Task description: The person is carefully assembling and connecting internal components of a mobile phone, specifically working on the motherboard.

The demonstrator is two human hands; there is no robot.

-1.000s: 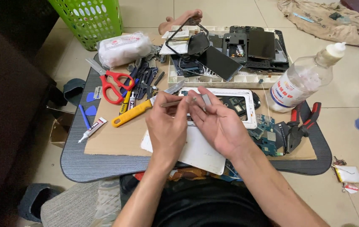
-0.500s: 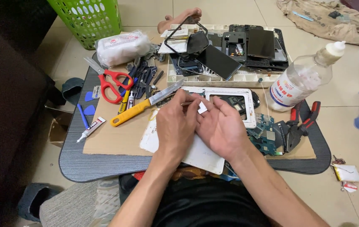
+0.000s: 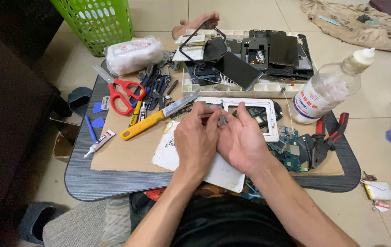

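Pinching something small and dark between the fingertips, the left hand and right hand meet over a white panel near the front edge of the bench. Both grips are pressed together on that small part; what it is cannot be told, since the fingers hide most of it. It sits just above the white frame that lies beyond the knuckles.

Risks, as I judge them: the part is tiny, so a loose pinch could drop it among the clutter or off the bench. The knife lies just left of the left hand, blade towards the fingers, and a sideways sweep could catch it. Circuit boards touch the right wrist's side and could be nudged. The bottle stands upright to the right; a bump could tip it.

Open room is scarce: bare cardboard lies left of the panel, while pliers, scissors and the tray crowd the other sides.
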